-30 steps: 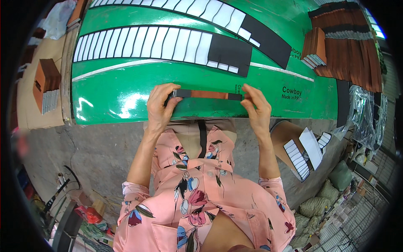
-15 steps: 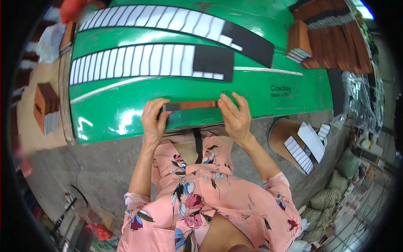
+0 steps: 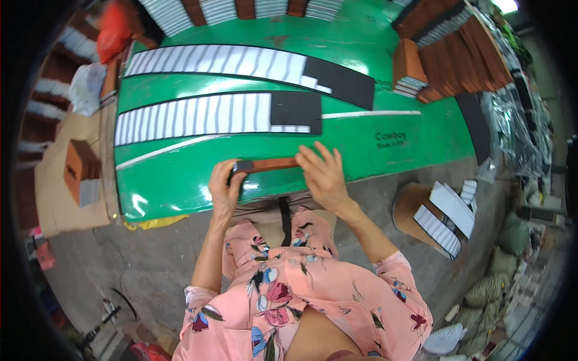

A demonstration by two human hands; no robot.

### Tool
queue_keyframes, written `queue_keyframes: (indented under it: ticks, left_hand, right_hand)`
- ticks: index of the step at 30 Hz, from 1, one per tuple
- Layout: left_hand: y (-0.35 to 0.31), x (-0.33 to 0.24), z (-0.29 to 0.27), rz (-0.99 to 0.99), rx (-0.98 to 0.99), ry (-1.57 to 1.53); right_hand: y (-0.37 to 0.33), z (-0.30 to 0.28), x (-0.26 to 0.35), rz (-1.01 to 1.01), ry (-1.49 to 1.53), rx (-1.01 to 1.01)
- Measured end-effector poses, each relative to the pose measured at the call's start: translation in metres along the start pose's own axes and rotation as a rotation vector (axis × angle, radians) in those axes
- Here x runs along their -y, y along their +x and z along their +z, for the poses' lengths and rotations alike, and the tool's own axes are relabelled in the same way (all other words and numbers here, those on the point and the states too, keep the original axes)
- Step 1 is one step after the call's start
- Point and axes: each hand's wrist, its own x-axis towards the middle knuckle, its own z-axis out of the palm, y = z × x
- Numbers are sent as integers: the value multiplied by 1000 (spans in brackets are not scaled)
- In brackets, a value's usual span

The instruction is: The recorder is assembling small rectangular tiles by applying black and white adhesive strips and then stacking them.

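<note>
Close to the near edge of the green table (image 3: pixel 361 162), I hold a slim brown book-like piece (image 3: pixel 269 165) seen edge-on, with a dark grey left end. My left hand (image 3: pixel 225 188) is closed around that dark end, thumb on the near side. At the other end is my right hand (image 3: pixel 325 179), fingers stretched and spread, the nearest ones touching the brown piece. Beyond my hands lies a long black strip (image 3: pixel 296 108) covered with a row of overlapping white pieces. A second black strip (image 3: pixel 340 82) with white pieces lies behind it, slanting down to the right.
Stacked brown book-like pieces (image 3: pixel 463 69) stand at the far right, and more with white edges (image 3: pixel 220 9) line the back. Cardboard (image 3: pixel 54 204) at left carries a small brown stack (image 3: pixel 82 165). Right of me, a round brown container (image 3: pixel 406 207) has white-and-black strips on it.
The view has tilted, so the table sits lower and more stacks show at the back. My right hand's fingers are spread wider; my left hand keeps its grip.
</note>
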Motion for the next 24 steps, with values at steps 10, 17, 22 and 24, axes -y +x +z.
queue_keyframes:
  ticks: [10,17,22,24]
  left_hand:
    - [12,-52,22,-589,88,-915]
    - [14,-109,88,-845,348,-1392]
    - [25,-112,83,-789,616,-1031]
    - [19,-101,63,-729,605,-872]
  right_hand:
    - [-10,-26,17,646,1037,-421]
    - [11,-18,47,640,1124,-423]
    - [12,-45,-19,690,1092,-672]
    - [20,-72,-55,696,795,-651]
